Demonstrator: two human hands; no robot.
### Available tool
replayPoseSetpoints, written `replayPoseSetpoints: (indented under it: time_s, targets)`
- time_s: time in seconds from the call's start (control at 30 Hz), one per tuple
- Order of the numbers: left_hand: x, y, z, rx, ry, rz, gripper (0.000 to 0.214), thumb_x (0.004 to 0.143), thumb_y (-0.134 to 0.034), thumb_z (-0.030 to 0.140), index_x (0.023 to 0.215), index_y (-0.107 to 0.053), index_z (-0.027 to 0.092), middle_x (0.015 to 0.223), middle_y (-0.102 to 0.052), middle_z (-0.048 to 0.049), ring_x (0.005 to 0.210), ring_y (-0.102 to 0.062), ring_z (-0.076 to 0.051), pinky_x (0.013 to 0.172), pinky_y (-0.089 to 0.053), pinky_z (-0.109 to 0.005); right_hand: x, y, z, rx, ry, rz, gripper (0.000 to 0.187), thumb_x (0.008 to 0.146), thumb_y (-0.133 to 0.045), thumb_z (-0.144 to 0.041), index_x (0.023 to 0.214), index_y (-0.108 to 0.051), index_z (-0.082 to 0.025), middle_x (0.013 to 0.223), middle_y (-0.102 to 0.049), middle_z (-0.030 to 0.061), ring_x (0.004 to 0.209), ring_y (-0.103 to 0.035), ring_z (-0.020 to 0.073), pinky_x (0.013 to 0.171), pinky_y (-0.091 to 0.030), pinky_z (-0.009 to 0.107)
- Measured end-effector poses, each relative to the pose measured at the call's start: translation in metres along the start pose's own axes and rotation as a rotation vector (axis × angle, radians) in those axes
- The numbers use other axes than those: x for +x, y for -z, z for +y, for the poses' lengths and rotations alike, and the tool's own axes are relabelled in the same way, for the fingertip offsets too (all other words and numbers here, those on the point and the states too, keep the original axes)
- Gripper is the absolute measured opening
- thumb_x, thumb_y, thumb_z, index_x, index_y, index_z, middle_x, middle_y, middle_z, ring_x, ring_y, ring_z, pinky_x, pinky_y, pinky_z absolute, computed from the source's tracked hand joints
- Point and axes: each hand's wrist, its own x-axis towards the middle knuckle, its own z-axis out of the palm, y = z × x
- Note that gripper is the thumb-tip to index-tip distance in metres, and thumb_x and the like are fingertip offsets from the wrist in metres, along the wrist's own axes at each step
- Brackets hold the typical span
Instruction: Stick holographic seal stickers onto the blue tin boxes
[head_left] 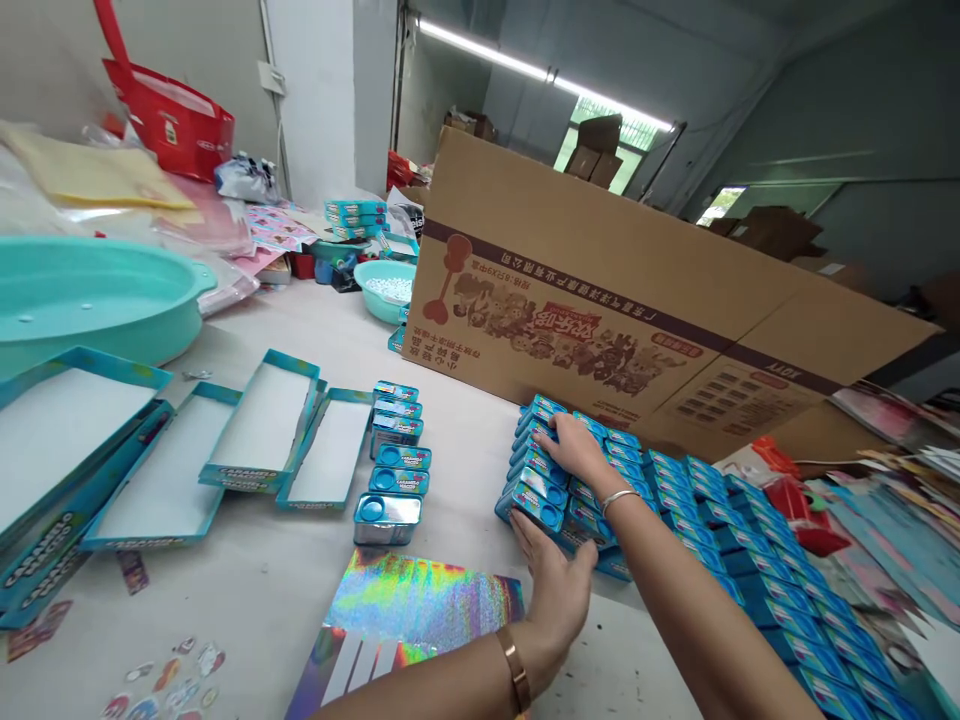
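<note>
A row of small blue tins point(541, 485) stands at the near left corner of a large block of such tins. My left hand point(553, 590), wearing a bracelet, presses its fingers against the near end of this row. Over its far end reaches my right hand point(577, 448), its fingers curled down onto the tins. The row lies between both hands, still beside its neighbours; whether it is lifted I cannot tell. Left of it, a shorter line of blue tins point(388, 518) sits on the table. A shiny holographic sheet point(427, 600) lies by my left forearm.
Several open blue display trays point(330, 450) with white bottoms lie at the left. A big cardboard box point(562, 260) stands behind the tins. A turquoise basin point(97, 290) and a smaller bowl point(371, 290) are further back. Stickers point(169, 685) lie near the front edge.
</note>
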Motion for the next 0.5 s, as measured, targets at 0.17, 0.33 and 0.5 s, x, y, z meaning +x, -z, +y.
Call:
replayPoseSetpoints:
  time_s: [0.17, 0.33, 0.5]
  targets:
    - [-0.001, 0.009, 0.0, 0.062, -0.005, 0.005, 0.11, 0.081, -0.058, 0.043, 0.153, 0.011, -0.002, 0.167, 0.014, -0.0197, 0.154, 0.015, -0.023, 0.125, 0.002, -0.029, 0.008, 0.005, -0.005, 0.011, 0.013, -0.141, 0.045, 0.101, -0.04, -0.051, 0.116, -0.064, -0.016, 0.114, -0.071, 0.0141, 0.11, -0.065, 0.0286, 0.094, -0.043, 0.038]
    - [0.009, 0.03, 0.007, 0.25, -0.025, 0.136, 0.112, 0.079, -0.065, 0.041, 0.152, 0.009, 0.001, 0.166, 0.005, -0.0271, 0.155, 0.008, -0.031, 0.126, -0.003, -0.036, -0.002, 0.004, -0.023, 0.018, -0.021, -0.171, 0.044, 0.103, -0.044, -0.045, 0.137, -0.052, -0.018, 0.126, -0.066, 0.0122, 0.115, -0.062, 0.0261, 0.106, -0.041, 0.051]
    - [0.024, 0.074, 0.023, 0.461, -0.085, 0.245, 0.105, 0.073, -0.074, 0.031, 0.15, -0.007, 0.006, 0.159, -0.022, -0.0301, 0.152, -0.019, -0.036, 0.124, -0.017, -0.044, -0.03, 0.006, -0.04, 0.032, -0.11, -0.184, 0.039, 0.096, -0.061, -0.039, 0.128, -0.058, -0.018, 0.128, -0.061, 0.0094, 0.109, -0.063, 0.0236, 0.092, -0.055, 0.046]
